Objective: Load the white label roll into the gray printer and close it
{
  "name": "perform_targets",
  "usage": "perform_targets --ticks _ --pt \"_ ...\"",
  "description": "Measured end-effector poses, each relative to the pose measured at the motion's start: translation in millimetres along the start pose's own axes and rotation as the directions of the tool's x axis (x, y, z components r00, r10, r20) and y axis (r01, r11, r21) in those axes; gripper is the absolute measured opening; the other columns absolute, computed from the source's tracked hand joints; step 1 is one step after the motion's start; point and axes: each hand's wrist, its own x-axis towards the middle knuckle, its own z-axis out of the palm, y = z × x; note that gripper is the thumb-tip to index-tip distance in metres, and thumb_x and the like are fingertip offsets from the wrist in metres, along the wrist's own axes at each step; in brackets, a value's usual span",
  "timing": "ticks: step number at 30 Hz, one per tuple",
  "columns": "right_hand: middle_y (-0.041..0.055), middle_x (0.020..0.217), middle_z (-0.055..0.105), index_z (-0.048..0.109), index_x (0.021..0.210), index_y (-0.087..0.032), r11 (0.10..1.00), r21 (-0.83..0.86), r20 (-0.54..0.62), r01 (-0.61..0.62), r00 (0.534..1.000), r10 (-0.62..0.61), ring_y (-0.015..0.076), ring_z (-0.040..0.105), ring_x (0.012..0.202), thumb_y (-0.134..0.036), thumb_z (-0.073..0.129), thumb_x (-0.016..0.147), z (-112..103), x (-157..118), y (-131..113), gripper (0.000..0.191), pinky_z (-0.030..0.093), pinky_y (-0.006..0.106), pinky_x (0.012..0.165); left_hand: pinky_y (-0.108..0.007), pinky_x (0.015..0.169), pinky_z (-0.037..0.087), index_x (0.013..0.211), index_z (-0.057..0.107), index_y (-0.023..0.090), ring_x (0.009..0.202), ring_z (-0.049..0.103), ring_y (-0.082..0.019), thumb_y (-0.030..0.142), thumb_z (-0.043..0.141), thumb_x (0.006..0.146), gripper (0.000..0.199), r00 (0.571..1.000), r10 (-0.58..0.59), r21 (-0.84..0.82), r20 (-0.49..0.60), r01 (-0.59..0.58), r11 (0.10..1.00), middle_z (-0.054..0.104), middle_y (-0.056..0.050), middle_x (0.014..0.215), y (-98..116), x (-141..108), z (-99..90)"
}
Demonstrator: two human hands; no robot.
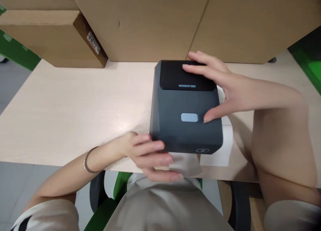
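Note:
A dark grey label printer [173,107] with a black top panel, "NIIMBOT" lettering and a pale button sits over the light table. My right hand [220,85] spans its right side, thumb on top near the button and fingers spread across the black panel toward the back edge. At the front left corner, my left hand [150,154] holds the lower edge with its fingers fanned out; the thumb's full position is hidden. White paper [227,147] lies beneath the printer at the right and front. Whether the printer is lifted off the table, I cannot tell.
Large cardboard boxes [150,26] stand along the back of the table [75,113]. A smaller carton [42,40] with a white label is at the back left. Below the front edge are green and black chair parts [97,190].

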Motion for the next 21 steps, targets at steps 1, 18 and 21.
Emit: perform_targets --ticks 1,18,21 --pt "0.0085 0.18 0.004 0.023 0.17 -0.029 1.0 -0.022 0.011 0.016 1.0 -0.016 0.0333 0.001 0.167 -0.065 0.073 0.088 1.3 -1.3 0.7 0.102 0.016 0.051 0.133 -0.033 0.074 0.065 0.148 0.035 0.067 0.091 0.075 -0.017 0.054 0.071 0.092 0.068 0.989 0.121 0.047 -0.08 -0.117 0.992 0.076 0.011 0.117 0.5 2.8 -1.4" --pt "0.0167 0.179 0.007 0.019 0.171 -0.017 0.925 -0.368 -0.023 0.093 0.994 -0.109 0.0394 0.008 0.166 -0.08 0.071 0.081 36.8 -27.5 -45.7 0.122 0.021 0.064 0.134 -0.038 0.123 0.05 0.122 0.072 0.028 0.133 0.068 -0.019 0.059 0.052 0.105 0.041 0.948 0.236 0.364 -0.215 -0.146 0.92 0.08 0.0 0.124 4.8 24.1 -18.1" --pt "0.0251 0.175 0.015 0.025 0.166 -0.006 0.891 -0.445 -0.052 0.092 0.99 -0.128 0.0374 0.015 0.166 -0.068 0.075 0.081 50.8 -23.8 -70.4 0.116 0.018 0.059 0.137 -0.036 0.122 0.05 0.124 0.071 0.031 0.132 0.069 -0.017 0.056 0.045 0.108 0.04 0.954 0.235 0.404 -0.184 -0.144 0.903 0.08 0.003 0.125 5.9 27.4 -22.5"
